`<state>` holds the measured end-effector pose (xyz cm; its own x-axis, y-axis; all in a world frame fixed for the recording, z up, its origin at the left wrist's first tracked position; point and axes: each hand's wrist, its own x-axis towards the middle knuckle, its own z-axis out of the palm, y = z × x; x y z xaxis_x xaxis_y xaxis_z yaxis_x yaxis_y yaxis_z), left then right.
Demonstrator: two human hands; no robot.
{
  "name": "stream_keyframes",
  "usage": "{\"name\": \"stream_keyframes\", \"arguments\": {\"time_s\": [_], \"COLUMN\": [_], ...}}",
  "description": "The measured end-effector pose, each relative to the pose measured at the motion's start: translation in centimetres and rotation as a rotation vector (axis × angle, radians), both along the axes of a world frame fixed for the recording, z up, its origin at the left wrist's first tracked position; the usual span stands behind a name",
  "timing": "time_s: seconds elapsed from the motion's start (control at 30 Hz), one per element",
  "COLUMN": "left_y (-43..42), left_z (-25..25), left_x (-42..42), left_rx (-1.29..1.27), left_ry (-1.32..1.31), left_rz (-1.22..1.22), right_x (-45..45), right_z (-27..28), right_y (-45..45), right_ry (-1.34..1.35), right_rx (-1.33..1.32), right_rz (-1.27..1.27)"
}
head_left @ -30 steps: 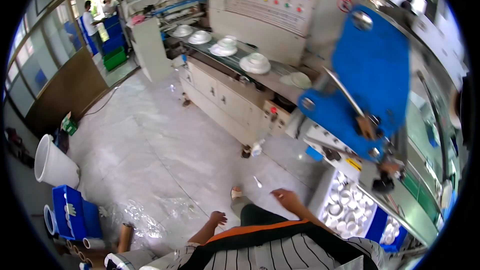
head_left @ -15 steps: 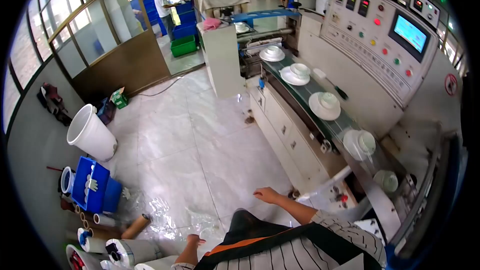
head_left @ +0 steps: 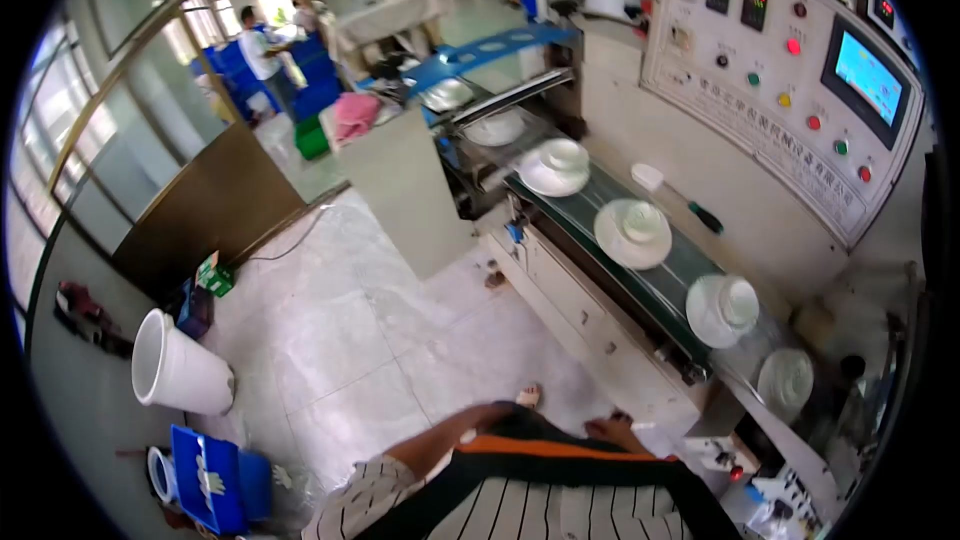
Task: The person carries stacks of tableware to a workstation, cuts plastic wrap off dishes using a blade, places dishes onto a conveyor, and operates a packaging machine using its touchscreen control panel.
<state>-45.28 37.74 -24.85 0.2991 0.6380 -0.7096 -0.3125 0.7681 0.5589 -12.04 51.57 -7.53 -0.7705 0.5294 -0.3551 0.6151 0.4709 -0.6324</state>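
Observation:
My left hand point(head_left: 492, 416) is in front of my body at the edge of the dark apron point(head_left: 440, 480), its fingers smeared and partly hidden. My right hand point(head_left: 614, 431) hangs low by my waist, beside the conveyor's white cabinet point(head_left: 590, 330); its fingers are too unclear to read. Neither hand touches the dishes. Along the green conveyor belt point(head_left: 590, 195) stand sets of white bowls on plates: one set point(head_left: 553, 168) farther off, another point(head_left: 634, 233) midway, and one point(head_left: 722, 310) closer. At the near end lies one more dish set point(head_left: 785, 382), apparently under clear film.
A control panel point(head_left: 760, 90) with a lit screen rises behind the belt, above a green-handled tool point(head_left: 705, 218). On the left are a white bin point(head_left: 180, 365) and a blue crate point(head_left: 208, 480) with gloves. People point(head_left: 262, 55) stand beyond the partition.
My view has shifted toward the conveyor. The dish sets appear farther along the belt toward the near end. My left hand has come across in front of my body; my right hand is lower.

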Motion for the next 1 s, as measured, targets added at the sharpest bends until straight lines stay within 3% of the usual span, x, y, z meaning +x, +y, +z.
{"name": "stream_keyframes", "arguments": {"time_s": [0.07,0.1,0.13,0.27,0.37,0.43,0.5,0.6,0.73,0.9,1.0], "left_y": [6.6,10.1,13.3,21.6,23.6,25.2,26.0,27.6,30.6,33.1,33.0], "left_z": [1.9,2.9,4.1,7.1,5.6,1.3,0.4,-0.7,-1.3,-2.0,-1.7], "left_x": [-3.6,-4.5,-5.7,-8.3,-8.5,-9.5,-7.9,-5.0,-2.5,-2.2,-3.1], "left_rx": [0.073,0.198,0.107,0.15,0.278,0.259,0.164,0.093,0.088,0.167,0.448], "left_ry": [0.014,0.163,0.177,0.54,0.458,0.5,0.502,0.531,0.535,0.503,0.36], "left_rz": [0.104,0.145,0.221,0.049,0.008,-0.27,-0.392,-0.502,-0.603,-0.661,-0.662], "right_x": [-1.7,-2.7,-3.6,-4.5,-2.6,-2.2,-1.9,-0.7,-0.7,3.0,4.5], "right_z": [3.3,5.5,7.7,13.8,15.2,16.7,16.7,18.8,19.7,19.1,20.7], "right_y": [1.1,1.8,2.5,4.3,4.5,4.6,4.8,4.7,4.7,3.2,3.1], "right_ry": [0.205,0.277,0.352,0.649,0.743,0.728,0.992,0.999,1.074,1.257,1.312], "right_rx": [-0.035,-0.069,-0.096,-0.164,-0.043,-0.092,0.081,0.358,0.539,0.488,0.485], "right_rz": [-0.288,-0.382,-0.477,-0.904,-1.038,-1.169,-1.141,-1.233,-1.445,-1.6,-1.677]}}
